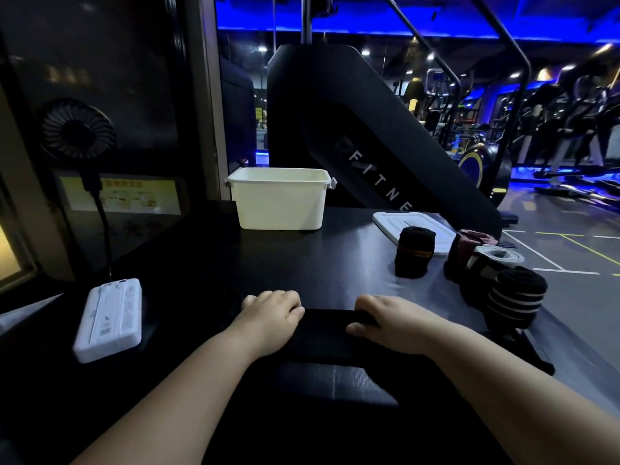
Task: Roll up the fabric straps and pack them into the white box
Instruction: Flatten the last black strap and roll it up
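My left hand (268,317) and right hand (385,322) curled on one black strap (330,327), this side of one white box (280,199), at least three rolled straps (416,251) right of it

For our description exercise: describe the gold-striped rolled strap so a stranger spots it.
On the black table, right of the white box, lies a white lid. The strap stands at its near edge: black with a gold band, unlike the white-striped roll nearby.

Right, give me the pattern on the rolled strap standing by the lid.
The rolled strap is black with an orange band; head view.
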{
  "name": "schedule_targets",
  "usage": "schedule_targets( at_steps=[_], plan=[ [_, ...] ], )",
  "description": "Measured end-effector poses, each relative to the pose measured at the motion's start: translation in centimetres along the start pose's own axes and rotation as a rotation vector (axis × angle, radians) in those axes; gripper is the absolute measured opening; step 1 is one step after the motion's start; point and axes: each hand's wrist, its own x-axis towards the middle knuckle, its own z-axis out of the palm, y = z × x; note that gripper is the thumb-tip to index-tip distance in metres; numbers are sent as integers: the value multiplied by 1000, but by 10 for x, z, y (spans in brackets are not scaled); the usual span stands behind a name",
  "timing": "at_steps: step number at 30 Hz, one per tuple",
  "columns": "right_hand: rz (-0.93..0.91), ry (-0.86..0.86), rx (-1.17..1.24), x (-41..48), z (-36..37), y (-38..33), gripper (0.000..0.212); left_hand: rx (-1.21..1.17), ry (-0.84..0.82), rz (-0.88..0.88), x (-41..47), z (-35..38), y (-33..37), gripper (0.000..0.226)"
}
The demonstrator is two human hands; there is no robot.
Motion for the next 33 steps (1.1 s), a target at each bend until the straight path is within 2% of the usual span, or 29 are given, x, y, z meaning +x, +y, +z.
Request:
schedule_targets(
  at_steps=[5,9,13,17,21,25,28,33],
  plan=[
    [37,-84,-3,7,-14,-8,39,27,-34,68,9,-1,1,15],
    [45,-186,-118,16,-28,-11,35,91,-63,131,26,-2,4,12],
    [112,-222,-142,24,-28,-11,41,139,22,140,46,1,13,17],
    [227,-166,-60,34,-13,-6,44,81,137,54,60,4,22,27],
    [373,-11,73,44,3,6,37,50,170,-38,65,4,27,33],
    [539,162,182,54,14,14,35,-16,51,-66,67,5,31,45],
    [620,232,248,62,16,16,36,-1,-84,-10,71,9,37,53],
    [624,165,227,73,8,27,44,79,-201,5,81,16,40,54]
  ],
)
